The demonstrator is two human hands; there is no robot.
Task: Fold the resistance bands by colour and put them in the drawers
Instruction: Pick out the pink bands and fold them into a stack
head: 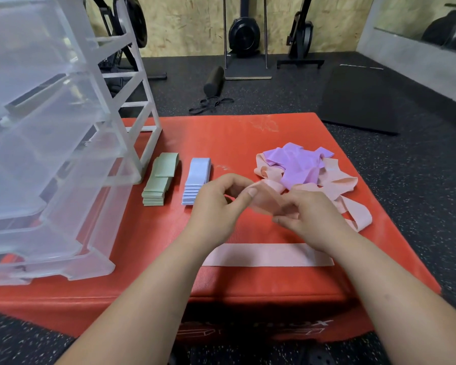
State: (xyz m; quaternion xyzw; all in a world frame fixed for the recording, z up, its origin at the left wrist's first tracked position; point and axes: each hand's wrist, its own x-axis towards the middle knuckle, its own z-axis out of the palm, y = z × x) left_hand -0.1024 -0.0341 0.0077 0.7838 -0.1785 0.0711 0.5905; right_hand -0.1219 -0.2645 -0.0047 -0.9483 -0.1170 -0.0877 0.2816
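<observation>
Gym flooring of speckled black rubber surrounds a red padded box that serves as the worktop, with exercise machines standing against the far wall. On its left end stands a clear plastic drawer unit, its drawers pulled partly out toward the person, probably so folded bands can be dropped in without another reach. Just beside the unit lie two finished stacks, green bands and blue bands, kept apart so the colours do not mix.

Both hands meet above the middle of the box. The left hand and right hand each pinch one pink band between thumb and fingers, which are narrow and closed on the fabric, holding it off the surface to bring its ends together for a fold. Whether this band trails back into the heap is hard to tell where the hands cover it.

One pink strip lies flat and straight near the front edge, under the wrists. To the right sits the unsorted heap, purple bands lying on top of loose pink bands, within easy reach of the right hand.
</observation>
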